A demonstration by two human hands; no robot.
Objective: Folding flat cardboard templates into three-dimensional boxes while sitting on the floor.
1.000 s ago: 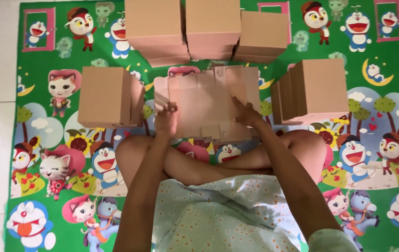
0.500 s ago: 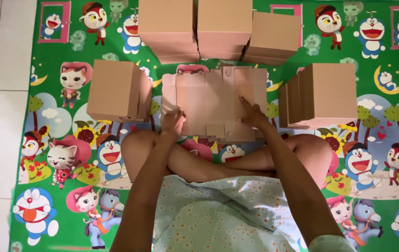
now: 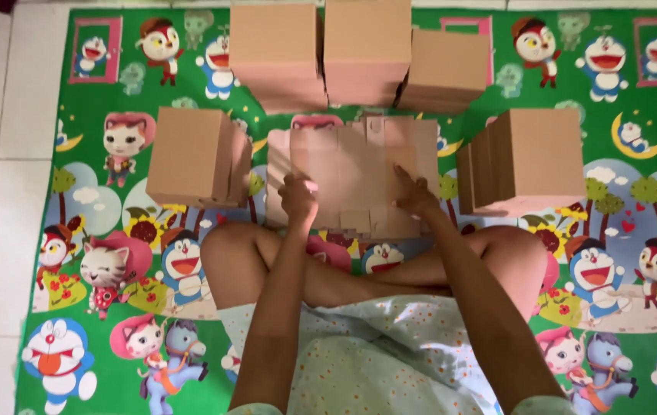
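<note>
the flat cardboard sheet (image 3: 355,173) lies on the green play mat (image 3: 98,292), just in front of the crossed legs. the left hand (image 3: 297,196) pinches its near edge with curled fingers; the right hand (image 3: 413,196) presses flat on it, fingers open. folded boxes (image 3: 198,157) stand around.

Top boxes (image 3: 321,46) cut off by frame edge; flat cardboard (image 3: 359,169) partly under hands.

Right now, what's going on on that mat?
A person sits cross-legged on a green cartoon play mat, both hands on a flat, unfolded cardboard sheet lying in front of their knees. The left hand and right hand press on its near part. Assembled cardboard boxes stand around it: one at left, one at right, three stacks behind.
</note>
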